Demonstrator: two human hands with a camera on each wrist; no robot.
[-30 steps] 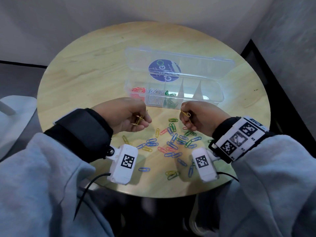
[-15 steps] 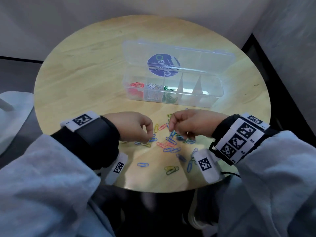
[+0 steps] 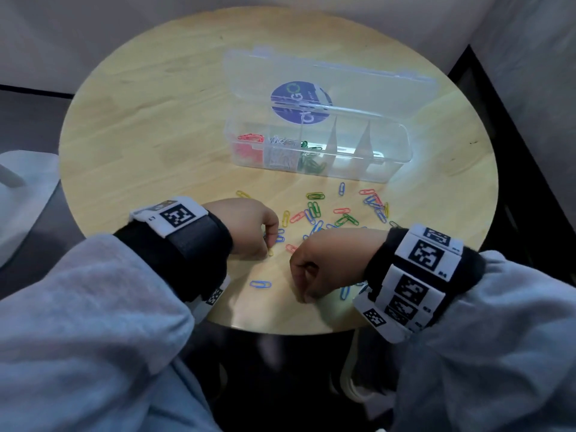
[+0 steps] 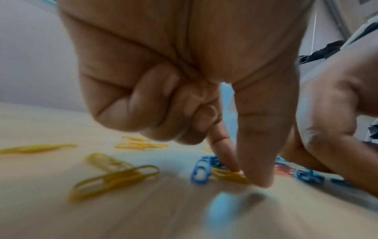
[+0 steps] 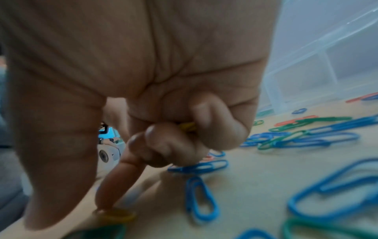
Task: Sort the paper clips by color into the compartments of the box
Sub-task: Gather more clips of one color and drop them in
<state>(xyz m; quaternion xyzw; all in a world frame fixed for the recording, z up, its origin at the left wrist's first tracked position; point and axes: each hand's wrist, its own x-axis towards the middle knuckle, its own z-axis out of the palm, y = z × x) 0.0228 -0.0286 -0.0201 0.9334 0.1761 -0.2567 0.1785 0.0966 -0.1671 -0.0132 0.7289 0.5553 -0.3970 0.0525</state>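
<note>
Loose paper clips (image 3: pixel 314 210) in blue, green, red and yellow lie scattered in front of the clear compartment box (image 3: pixel 389 169). Its left three compartments hold red clips (image 3: pixel 249 145), white clips (image 3: pixel 282 151) and green clips (image 3: pixel 310 160). My left hand (image 3: pixel 271 244) is palm down at the pile's left edge. Its thumb and forefinger (image 4: pixel 245 176) pinch a yellow clip (image 4: pixel 227 175) on the table. My right hand (image 3: pixel 304 294) is nearer to me. Its curled fingers hold yellow clips (image 5: pixel 187 127), and its forefinger (image 5: pixel 106 198) touches another yellow clip (image 5: pixel 117 214) on the tabletop.
The box's lid (image 3: pixel 327 79) with a round blue sticker stands open behind it. A single blue clip (image 3: pixel 260 284) lies between my hands. Several yellow clips (image 4: pixel 114 179) lie left of my left hand. The round wooden table (image 3: pixel 156 120) ends just under my wrists.
Both hands came down from in front of the box onto the pile, and the left one turned palm down. The right hand then slid nearer to me.
</note>
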